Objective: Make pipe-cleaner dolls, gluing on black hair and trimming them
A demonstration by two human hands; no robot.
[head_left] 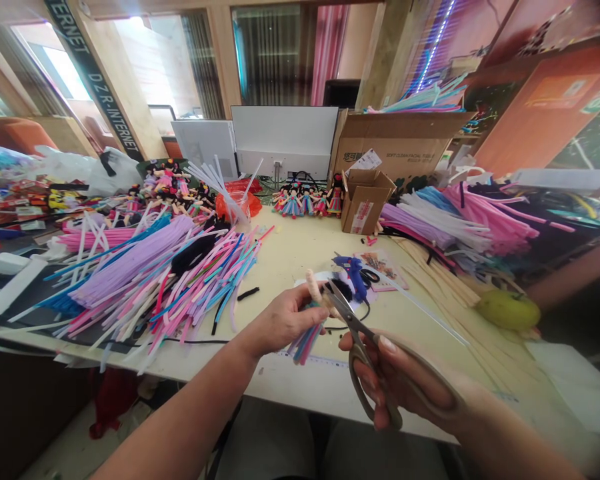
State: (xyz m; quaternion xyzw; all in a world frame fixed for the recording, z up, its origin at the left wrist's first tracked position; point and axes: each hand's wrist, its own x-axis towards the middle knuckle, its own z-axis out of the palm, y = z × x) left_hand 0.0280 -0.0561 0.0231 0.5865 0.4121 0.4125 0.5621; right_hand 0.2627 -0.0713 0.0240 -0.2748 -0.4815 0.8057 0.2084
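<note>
My left hand (283,321) is closed round a small pipe-cleaner doll (307,332). Its cream head sticks up above my fingers, and blue and pink stems hang below. My right hand (405,383) grips a pair of grey-handled scissors (360,347), fingers through the loops. The scissor blades point up and left, and their tips sit right at the doll's top, beside my left fingers. Both hands hover over the near edge of the pale table (290,257).
A big heap of coloured pipe cleaners (150,280) covers the table's left. More pink and purple bundles (460,220) lie at right, near a green fruit (507,310). A blue glue gun (353,273), finished dolls (305,200), cardboard boxes (363,207) and a monitor (285,140) stand behind.
</note>
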